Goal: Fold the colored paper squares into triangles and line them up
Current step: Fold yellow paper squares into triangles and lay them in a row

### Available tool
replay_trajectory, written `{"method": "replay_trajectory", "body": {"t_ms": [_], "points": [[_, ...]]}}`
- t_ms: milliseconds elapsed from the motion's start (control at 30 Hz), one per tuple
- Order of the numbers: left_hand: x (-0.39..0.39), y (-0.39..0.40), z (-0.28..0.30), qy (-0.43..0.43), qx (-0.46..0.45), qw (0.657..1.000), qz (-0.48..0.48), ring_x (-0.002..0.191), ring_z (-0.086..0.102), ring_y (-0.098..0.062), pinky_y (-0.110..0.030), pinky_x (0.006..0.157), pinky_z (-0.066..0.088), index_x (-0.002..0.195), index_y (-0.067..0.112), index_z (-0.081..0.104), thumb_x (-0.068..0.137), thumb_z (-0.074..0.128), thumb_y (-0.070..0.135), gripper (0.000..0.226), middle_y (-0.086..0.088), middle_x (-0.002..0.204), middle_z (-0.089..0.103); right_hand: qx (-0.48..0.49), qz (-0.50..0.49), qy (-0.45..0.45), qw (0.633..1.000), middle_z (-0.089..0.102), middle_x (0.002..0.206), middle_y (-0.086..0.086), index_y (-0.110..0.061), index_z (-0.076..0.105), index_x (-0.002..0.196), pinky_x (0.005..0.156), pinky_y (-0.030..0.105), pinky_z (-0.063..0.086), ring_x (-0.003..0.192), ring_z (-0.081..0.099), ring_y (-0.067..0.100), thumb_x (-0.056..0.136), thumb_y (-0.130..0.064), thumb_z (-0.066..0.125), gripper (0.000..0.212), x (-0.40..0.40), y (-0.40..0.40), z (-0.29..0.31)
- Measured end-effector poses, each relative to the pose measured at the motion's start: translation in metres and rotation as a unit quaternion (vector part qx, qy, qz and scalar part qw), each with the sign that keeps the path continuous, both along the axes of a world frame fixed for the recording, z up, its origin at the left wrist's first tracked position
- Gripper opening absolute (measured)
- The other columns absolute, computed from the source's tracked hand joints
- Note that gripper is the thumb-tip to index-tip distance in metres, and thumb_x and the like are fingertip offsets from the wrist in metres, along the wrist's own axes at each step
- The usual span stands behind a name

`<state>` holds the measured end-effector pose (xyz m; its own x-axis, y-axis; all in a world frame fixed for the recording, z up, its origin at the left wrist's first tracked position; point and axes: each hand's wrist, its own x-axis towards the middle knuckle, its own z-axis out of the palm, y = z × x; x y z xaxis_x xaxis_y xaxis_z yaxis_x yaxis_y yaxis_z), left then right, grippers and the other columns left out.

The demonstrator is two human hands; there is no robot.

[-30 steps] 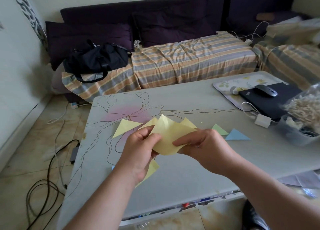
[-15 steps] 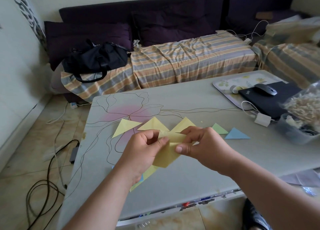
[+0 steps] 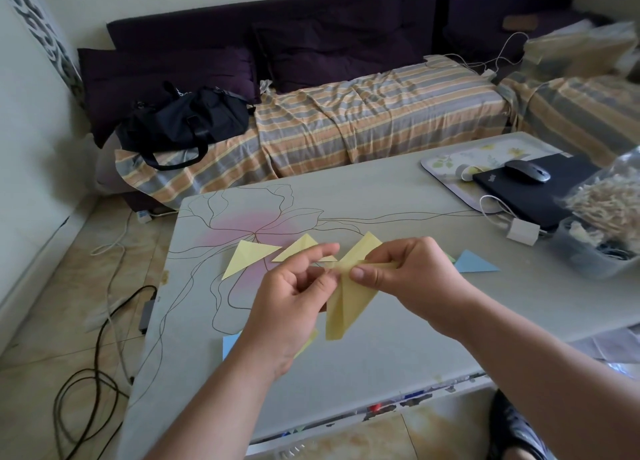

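Fingers (image 3: 363, 275) of the right hand (image 3: 412, 279) pinching the top edge of a yellow paper sheet (image 3: 346, 303), thumb pressing down on the fold, other fingers curling behind it. Left hand (image 3: 294, 296) meeting it from the other side, thumb and index closing on the same upper corner, remaining fingers hanging loosely curled. Holding the sheet in the air above the table (image 3: 398, 348), not resting on it.

Hanging straight down from the pinch, long axis running from the fingertips toward the near table edge, the half-folded sheet tapering to a point below. Both hands sharing the top end, the right gripping more firmly and lying nearer the crease; free tip dangling below and between the wrists.

Lying beyond the fingers, on the far side: finished yellow triangles (image 3: 251, 255) in a rough row, one to the left, another partly hidden behind the knuckles. Sitting just right of the right hand, a blue triangle (image 3: 474, 263). Peeking out under the left wrist, a blue paper corner (image 3: 231, 343) and a yellow scrap.

Judging the crease as not yet flattened: likely needing the two layers brought edge to edge, then setting down in the row ahead.
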<state>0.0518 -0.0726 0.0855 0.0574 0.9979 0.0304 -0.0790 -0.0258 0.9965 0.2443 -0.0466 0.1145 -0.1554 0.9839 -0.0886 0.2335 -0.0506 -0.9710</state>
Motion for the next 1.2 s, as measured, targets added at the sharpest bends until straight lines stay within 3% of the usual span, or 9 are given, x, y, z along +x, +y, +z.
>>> {"method": "replay_trajectory", "body": {"t_ms": [67,200,400,567,633,767,867,1000,1200], "points": [[0.000,-0.002,0.002,0.013,0.016,1.000,0.004,0.073,0.061,-0.010,-0.024,0.072,0.052,0.111,0.032,0.079,0.098,0.069,0.009,0.028,0.008,0.076,0.063,-0.001,-0.004,-0.007,1.000,0.049,0.058,-0.004,-0.008,0.077,0.074,0.047,0.023,0.029,0.051,0.035,0.013,0.056,-0.048,0.090,0.046,0.001,0.000,0.002],[0.000,-0.004,0.002,0.033,0.032,0.999,0.011,0.074,0.054,-0.017,-0.039,0.073,0.049,0.105,0.031,0.079,0.085,0.070,0.022,0.023,0.011,0.073,0.062,0.003,-0.005,-0.019,1.000,0.045,0.060,-0.001,-0.005,0.075,0.076,0.048,0.024,0.027,0.053,0.033,0.013,0.058,-0.048,0.092,0.050,0.001,0.000,0.002],[0.000,-0.005,0.001,0.053,0.059,0.997,0.014,0.082,0.068,-0.015,-0.028,0.078,0.054,0.100,0.029,0.079,0.085,0.073,0.025,0.016,-0.004,0.088,0.077,0.002,0.002,-0.039,0.999,0.044,0.051,-0.008,-0.006,0.074,0.072,0.043,0.021,0.027,0.045,0.032,0.009,0.060,-0.044,0.095,0.044,0.002,-0.004,0.006],[0.002,-0.006,0.002,0.064,0.072,0.995,0.036,0.083,0.073,-0.017,-0.032,0.080,0.059,0.094,0.026,0.079,0.090,0.079,0.014,0.013,-0.004,0.090,0.079,0.026,0.006,-0.047,0.999,0.049,0.053,-0.008,-0.013,0.074,0.069,0.044,0.022,0.030,0.047,0.035,0.010,0.053,-0.051,0.093,0.046,0.001,-0.004,0.003],[0.001,-0.006,0.004,0.067,0.080,0.993,0.061,0.077,0.071,-0.015,-0.034,0.076,0.059,0.091,0.029,0.079,0.090,0.079,0.013,0.015,-0.002,0.086,0.078,0.035,0.002,-0.023,0.999,0.054,0.057,-0.003,-0.015,0.075,0.072,0.050,0.025,0.034,0.053,0.040,0.012,0.054,-0.051,0.091,0.044,0.003,-0.002,0.001],[-0.001,-0.005,0.009,0.064,0.102,0.987,0.105,0.065,0.061,-0.009,-0.024,0.066,0.052,0.084,0.031,0.080,0.089,0.080,0.005,0.027,0.007,0.072,0.071,0.028,0.019,0.032,0.999,0.076,0.078,0.011,-0.017,0.079,0.082,0.072,0.040,0.047,0.072,0.060,0.020,0.062,-0.046,0.088,0.036,0.011,0.002,0.002],[-0.003,-0.005,0.012,0.060,0.111,0.987,0.103,0.062,0.059,-0.009,-0.021,0.064,0.050,0.082,0.028,0.080,0.088,0.080,0.001,0.028,0.008,0.069,0.069,0.023,0.036,0.038,0.998,0.076,0.075,0.000,-0.012,0.078,0.084,0.075,0.030,0.052,0.072,0.066,0.010,0.072,-0.033,0.086,0.026,0.020,0.003,0.007],[-0.004,-0.006,0.014,0.040,0.108,0.989,0.088,0.064,0.063,-0.008,-0.018,0.065,0.051,0.080,0.026,0.081,0.084,0.082,-0.002,0.028,0.006,0.073,0.073,0.027,0.057,0.084,0.995,0.075,0.075,0.003,-0.006,0.073,0.081,0.071,0.022,0.053,0.071,0.069,0.011,0.074,-0.014,0.085,0.016,0.021,0.002,0.009],[-0.003,-0.005,0.016,0.024,0.091,0.991,0.091,0.063,0.061,-0.010,-0.018,0.063,0.052,0.076,0.028,0.082,0.085,0.078,-0.008,0.037,0.002,0.072,0.072,0.040,0.027,0.128,0.991,0.073,0.076,0.011,-0.009,0.069,0.078,0.084,0.044,0.057,0.075,0.070,0.023,0.073,-0.005,0.086,0.018,0.018,0.003,0.007]]}}
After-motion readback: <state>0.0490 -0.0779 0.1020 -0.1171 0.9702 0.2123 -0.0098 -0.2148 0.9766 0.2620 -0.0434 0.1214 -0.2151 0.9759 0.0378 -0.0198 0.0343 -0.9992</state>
